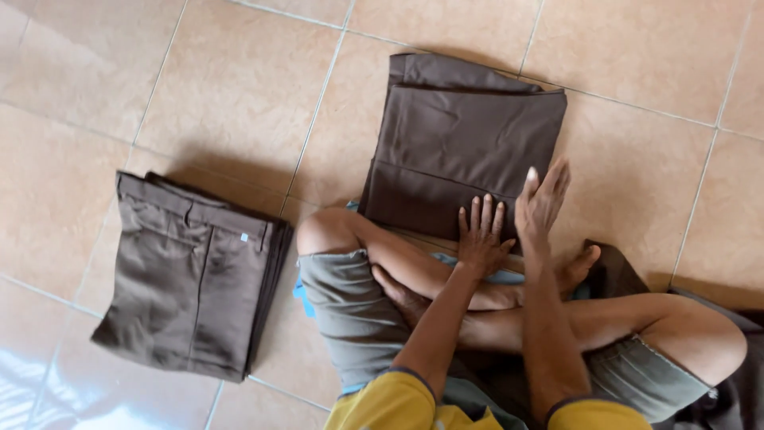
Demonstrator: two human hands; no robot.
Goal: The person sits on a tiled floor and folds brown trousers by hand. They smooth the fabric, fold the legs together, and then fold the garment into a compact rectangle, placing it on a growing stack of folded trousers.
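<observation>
I sit cross-legged on a tiled floor. In front of my shins lies a folded dark brown pair of trousers [465, 143]. My left hand [480, 236] lies flat, fingers spread, on its near edge. Just to the right, my right hand [541, 203] rests on the same fabric with its fingers stretched out and slightly raised. Neither hand grips anything. To my left sits a stack of folded brown trousers [191, 279], with a waistband and a pocket showing on top.
Beige floor tiles [652, 56] surround me. More dark cloth [613, 275] lies under and beside my right leg at the lower right. A bit of blue cloth [301, 293] shows beneath my left thigh.
</observation>
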